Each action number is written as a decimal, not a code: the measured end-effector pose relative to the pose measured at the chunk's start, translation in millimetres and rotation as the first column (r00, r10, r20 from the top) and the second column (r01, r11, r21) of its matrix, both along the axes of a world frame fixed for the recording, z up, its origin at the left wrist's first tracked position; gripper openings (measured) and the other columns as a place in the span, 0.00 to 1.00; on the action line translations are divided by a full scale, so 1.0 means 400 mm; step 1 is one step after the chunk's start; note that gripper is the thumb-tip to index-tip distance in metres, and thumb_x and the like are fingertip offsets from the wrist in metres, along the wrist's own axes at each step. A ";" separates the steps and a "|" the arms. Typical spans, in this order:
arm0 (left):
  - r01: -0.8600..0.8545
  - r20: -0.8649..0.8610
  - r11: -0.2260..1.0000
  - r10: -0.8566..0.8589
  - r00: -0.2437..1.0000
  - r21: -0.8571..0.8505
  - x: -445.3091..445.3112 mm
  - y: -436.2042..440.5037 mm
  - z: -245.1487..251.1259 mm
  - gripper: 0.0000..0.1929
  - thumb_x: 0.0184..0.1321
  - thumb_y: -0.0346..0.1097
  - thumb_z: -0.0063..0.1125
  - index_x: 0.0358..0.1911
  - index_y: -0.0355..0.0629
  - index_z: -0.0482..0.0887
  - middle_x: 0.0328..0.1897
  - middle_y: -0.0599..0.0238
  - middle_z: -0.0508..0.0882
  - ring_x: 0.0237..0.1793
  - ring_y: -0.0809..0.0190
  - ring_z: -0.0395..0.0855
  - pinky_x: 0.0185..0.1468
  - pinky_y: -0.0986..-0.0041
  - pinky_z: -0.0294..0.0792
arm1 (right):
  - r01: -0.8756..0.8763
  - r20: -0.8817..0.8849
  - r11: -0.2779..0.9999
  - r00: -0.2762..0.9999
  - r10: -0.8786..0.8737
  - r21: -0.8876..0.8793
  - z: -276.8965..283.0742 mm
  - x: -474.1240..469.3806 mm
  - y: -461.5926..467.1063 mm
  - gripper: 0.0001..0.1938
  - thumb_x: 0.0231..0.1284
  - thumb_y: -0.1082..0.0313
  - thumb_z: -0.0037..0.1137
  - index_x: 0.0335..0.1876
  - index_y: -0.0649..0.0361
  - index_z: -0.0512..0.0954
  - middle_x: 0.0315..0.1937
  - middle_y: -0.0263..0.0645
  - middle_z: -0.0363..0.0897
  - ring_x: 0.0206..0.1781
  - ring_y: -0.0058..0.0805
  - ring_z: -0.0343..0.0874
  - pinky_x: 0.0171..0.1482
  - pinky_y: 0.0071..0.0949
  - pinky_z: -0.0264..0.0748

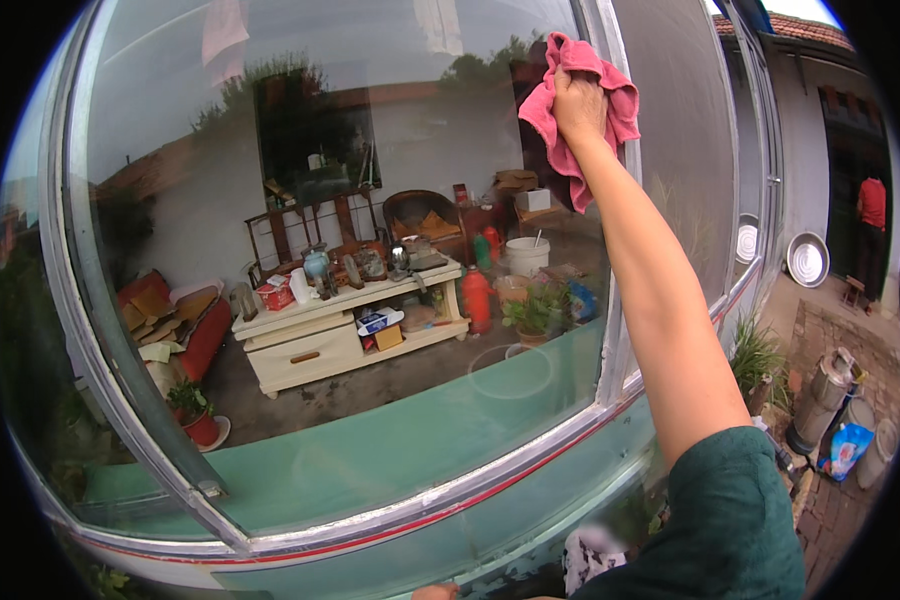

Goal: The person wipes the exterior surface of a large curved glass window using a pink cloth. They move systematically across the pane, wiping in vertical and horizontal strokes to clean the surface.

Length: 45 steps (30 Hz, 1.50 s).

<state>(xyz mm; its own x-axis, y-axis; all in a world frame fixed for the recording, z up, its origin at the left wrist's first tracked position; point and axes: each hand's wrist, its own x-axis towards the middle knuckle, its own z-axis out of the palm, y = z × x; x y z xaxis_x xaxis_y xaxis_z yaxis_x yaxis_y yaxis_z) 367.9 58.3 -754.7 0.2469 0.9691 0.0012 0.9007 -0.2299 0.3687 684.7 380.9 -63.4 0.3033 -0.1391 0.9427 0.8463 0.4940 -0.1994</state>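
Observation:
My right hand (579, 105) is raised on a bent-looking, outstretched arm and grips a pink cloth (621, 94). The cloth lies against the upper right part of a large window pane (420, 165), beside its metal frame, and its lower corner hangs down. Part of my left hand (435, 592) shows at the bottom edge, below the window's sill; its fingers are mostly cut off by the picture's edge, so what it touches is hidden.
Behind the glass are a cream low cabinet (300, 356) with jars and boxes, a red vacuum flask (477, 300) and potted plants. To the right stand a metal canister (821, 394), a blue pouch (846, 450), a metal basin (808, 259) and a person in red (871, 202).

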 end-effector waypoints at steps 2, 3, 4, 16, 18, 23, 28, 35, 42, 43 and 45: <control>0.016 0.002 1.000 -0.016 1.000 -0.009 0.004 -0.004 0.009 0.09 0.57 0.37 0.52 0.35 0.43 0.84 0.32 0.46 0.84 0.36 0.45 0.83 0.41 0.52 0.73 | -0.061 -0.143 0.979 0.989 0.033 -0.195 -0.010 -0.035 -0.034 0.27 0.68 0.45 0.30 0.56 0.60 0.71 0.56 0.58 0.72 0.55 0.63 0.71 0.55 0.57 0.66; 0.019 0.005 1.000 -0.019 1.000 -0.013 0.005 -0.007 0.015 0.09 0.57 0.37 0.52 0.35 0.43 0.84 0.33 0.47 0.84 0.36 0.45 0.83 0.41 0.52 0.73 | -0.105 -0.227 0.970 0.972 0.053 -0.219 -0.014 -0.067 -0.052 0.27 0.67 0.45 0.31 0.56 0.60 0.71 0.57 0.58 0.71 0.59 0.63 0.69 0.58 0.59 0.62; 0.021 0.009 1.000 -0.021 1.000 -0.020 0.007 -0.017 0.015 0.09 0.57 0.38 0.52 0.35 0.43 0.84 0.33 0.47 0.84 0.37 0.45 0.83 0.42 0.52 0.73 | -0.065 -0.212 0.966 0.977 0.010 -0.251 -0.019 -0.104 -0.058 0.27 0.67 0.45 0.31 0.57 0.60 0.71 0.57 0.58 0.71 0.60 0.62 0.68 0.59 0.61 0.60; 0.032 0.141 0.982 -0.058 0.988 0.184 0.010 -0.047 0.111 0.07 0.55 0.32 0.49 0.34 0.44 0.82 0.30 0.52 0.85 0.36 0.45 0.84 0.39 0.55 0.74 | -0.246 0.475 0.926 0.876 0.087 0.285 -0.200 -0.779 -0.413 0.17 0.59 0.54 0.49 0.45 0.57 0.78 0.47 0.48 0.76 0.52 0.53 0.69 0.58 0.56 0.58; 0.005 0.136 0.985 -0.028 0.990 0.171 -0.007 -0.064 0.118 0.08 0.56 0.32 0.49 0.35 0.45 0.83 0.31 0.52 0.85 0.36 0.46 0.84 0.39 0.55 0.74 | -0.352 0.595 0.905 0.790 0.151 0.239 -0.270 -0.904 -0.494 0.15 0.59 0.55 0.49 0.44 0.56 0.78 0.45 0.47 0.76 0.50 0.53 0.69 0.57 0.54 0.60; -0.018 0.075 0.992 0.009 0.997 0.122 -0.015 -0.052 0.133 0.11 0.58 0.34 0.49 0.39 0.47 0.85 0.33 0.53 0.86 0.37 0.46 0.84 0.41 0.56 0.74 | -0.649 0.753 0.760 0.515 0.410 0.030 -0.489 -1.121 -0.596 0.13 0.51 0.66 0.50 0.43 0.55 0.76 0.46 0.48 0.74 0.51 0.53 0.69 0.55 0.52 0.64; -0.140 0.207 0.973 0.101 0.973 0.183 -0.062 -0.059 0.180 0.11 0.58 0.34 0.47 0.39 0.46 0.84 0.33 0.52 0.86 0.37 0.46 0.84 0.41 0.56 0.74 | -0.662 0.501 0.403 0.048 0.864 -0.632 -0.554 -1.124 -0.682 0.17 0.54 0.69 0.50 0.52 0.55 0.71 0.51 0.48 0.71 0.56 0.48 0.70 0.55 0.40 0.70; -0.185 0.205 0.953 0.137 0.969 0.239 -0.090 -0.055 0.185 0.11 0.58 0.33 0.47 0.37 0.46 0.85 0.33 0.52 0.86 0.36 0.47 0.84 0.42 0.56 0.75 | -0.766 0.862 0.630 0.230 0.451 -0.126 -0.485 -0.988 -0.562 0.19 0.46 0.65 0.56 0.48 0.54 0.74 0.50 0.47 0.72 0.54 0.50 0.71 0.57 0.43 0.69; -0.137 0.121 0.972 0.115 0.986 0.191 -0.063 -0.039 0.128 0.10 0.58 0.35 0.48 0.35 0.47 0.85 0.32 0.52 0.86 0.35 0.46 0.84 0.40 0.55 0.75 | -0.438 0.789 0.891 0.586 0.182 0.120 -0.316 -0.647 -0.418 0.11 0.53 0.58 0.54 0.40 0.50 0.77 0.42 0.39 0.77 0.50 0.44 0.74 0.51 0.46 0.68; -0.121 0.095 0.977 0.106 0.990 0.175 -0.057 -0.038 0.117 0.10 0.58 0.35 0.48 0.35 0.48 0.85 0.32 0.53 0.86 0.35 0.46 0.84 0.40 0.55 0.75 | -0.413 0.772 0.904 0.609 0.181 0.114 -0.312 -0.601 -0.383 0.11 0.54 0.58 0.54 0.41 0.50 0.78 0.44 0.38 0.78 0.51 0.44 0.74 0.53 0.47 0.67; -0.097 0.065 0.983 0.088 0.994 0.153 -0.041 -0.037 0.110 0.09 0.58 0.36 0.49 0.35 0.48 0.85 0.32 0.54 0.86 0.35 0.47 0.84 0.39 0.56 0.75 | -0.412 0.686 0.886 0.709 0.164 0.213 -0.300 -0.505 -0.331 0.12 0.56 0.58 0.53 0.43 0.50 0.79 0.43 0.37 0.78 0.48 0.44 0.75 0.54 0.45 0.67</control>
